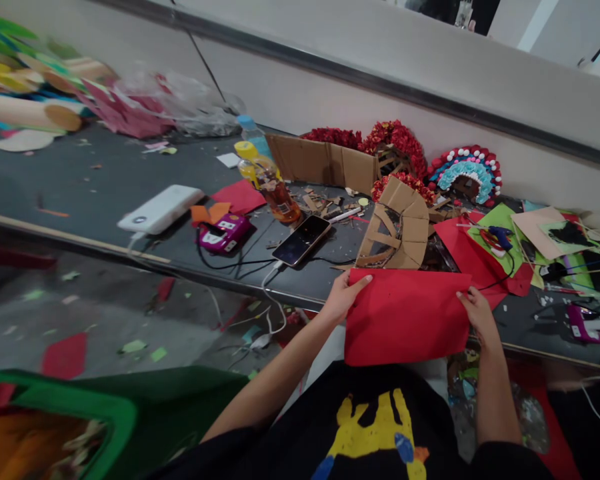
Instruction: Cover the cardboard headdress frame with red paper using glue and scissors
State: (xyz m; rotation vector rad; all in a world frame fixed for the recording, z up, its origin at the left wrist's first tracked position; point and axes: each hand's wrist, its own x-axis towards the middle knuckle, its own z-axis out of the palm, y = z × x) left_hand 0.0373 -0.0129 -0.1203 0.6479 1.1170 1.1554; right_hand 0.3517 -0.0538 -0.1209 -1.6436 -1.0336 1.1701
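Observation:
A red sheet of paper (407,317) is stretched between my two hands at the table's front edge. My left hand (346,295) pinches its upper left corner, thumb on the near face. At the upper right side, my right hand (475,310) grips the sheet the same way. Just beyond the paper lies an arched cardboard piece (411,230) with strips across its opening. A smartphone (303,240) on a white cable rests to the left of it. On the right, a blue glue gun (500,237) lies over green and red paper.
A bottle of amber drink (275,187), a white power bank (160,209) and a purple power strip (225,233) stand left on the table. Decorated arches (467,175) lean at the wall. Cables hang over the front edge. A green bin (125,407) stands at lower left.

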